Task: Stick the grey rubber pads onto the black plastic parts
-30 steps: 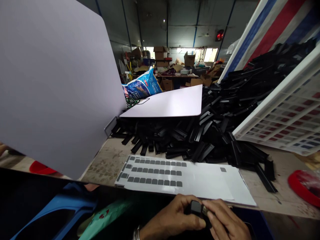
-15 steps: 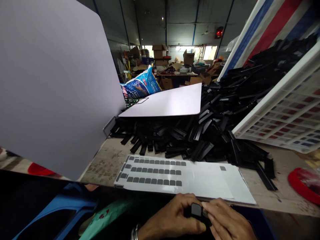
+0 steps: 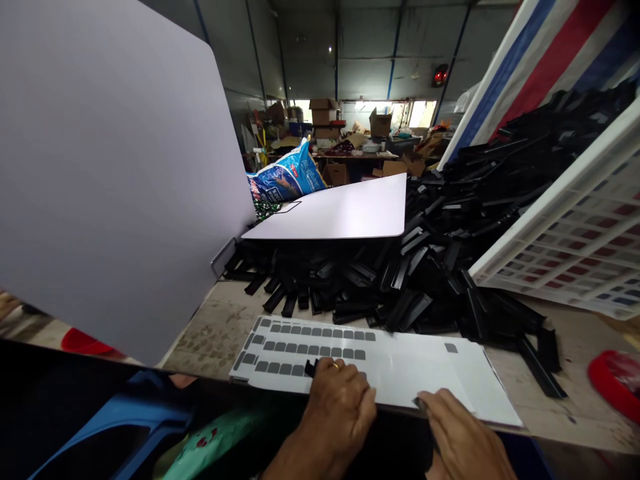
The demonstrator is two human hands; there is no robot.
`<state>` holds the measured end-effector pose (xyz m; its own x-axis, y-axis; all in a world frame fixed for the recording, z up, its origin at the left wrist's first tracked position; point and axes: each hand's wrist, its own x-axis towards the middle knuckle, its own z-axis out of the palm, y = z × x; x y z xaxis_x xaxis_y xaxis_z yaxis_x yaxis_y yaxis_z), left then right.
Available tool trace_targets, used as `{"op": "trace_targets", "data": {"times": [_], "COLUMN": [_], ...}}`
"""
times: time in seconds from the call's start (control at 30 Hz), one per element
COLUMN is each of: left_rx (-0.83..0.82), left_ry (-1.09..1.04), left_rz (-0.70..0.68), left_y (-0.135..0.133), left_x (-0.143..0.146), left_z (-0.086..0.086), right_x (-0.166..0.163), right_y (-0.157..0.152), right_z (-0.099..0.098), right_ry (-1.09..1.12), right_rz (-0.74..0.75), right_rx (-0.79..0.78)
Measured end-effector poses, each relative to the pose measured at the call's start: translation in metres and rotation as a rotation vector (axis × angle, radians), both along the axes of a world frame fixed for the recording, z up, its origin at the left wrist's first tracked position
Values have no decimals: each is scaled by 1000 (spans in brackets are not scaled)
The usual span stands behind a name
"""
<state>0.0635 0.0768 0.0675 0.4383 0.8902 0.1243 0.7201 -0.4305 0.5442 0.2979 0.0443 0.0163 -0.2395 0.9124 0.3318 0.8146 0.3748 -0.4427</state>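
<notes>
My left hand [image 3: 334, 408] is closed round a black plastic piece [image 3: 311, 367], whose end sticks out past the fingers above the sheet's lower edge. Most of that piece is hidden by the hand. To its right, my right hand [image 3: 457, 430] has its fingers pinched together at the table's front edge, with a small dark bit at the tips too small to name. Under and beyond both hands lies a white sheet of grey stickers [image 3: 400, 363]. Rows of rounded grey stickers fill its left side; a single one sits at the upper right.
Black plastic pieces [image 3: 360, 273] lie heaped behind the sheet and spill from a tipped white crate [image 3: 550, 267]. A large pale panel [image 3: 115, 180] stands at left, and another white panel [image 3: 345, 210] lies over the heap. A red dish [image 3: 613, 387] is at right.
My hands have come apart. The left has moved left and up over the sheet's lower edge with the black piece; the right stays near its former place. The view has shifted slightly.
</notes>
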Motion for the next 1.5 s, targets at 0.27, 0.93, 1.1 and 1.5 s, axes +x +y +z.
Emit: {"op": "trace_targets", "data": {"times": [0.27, 0.93, 1.1, 1.5], "left_rx": [107, 148, 138, -599], "left_ry": [180, 356, 322, 310], "left_rz": [-19, -65, -60, -39], "left_y": [35, 50, 48, -39], "left_x": [7, 20, 22, -88], "left_z": [-34, -58, -59, -10], "right_x": [-32, -61, -50, -7], "right_y": [67, 123, 136, 82], "right_z": [-5, -5, -7, -21], "right_ry": [-121, -90, 159, 560], "right_rz": [-213, -77, -75, -130], "right_rx": [-233, -276, -387, -653]}}
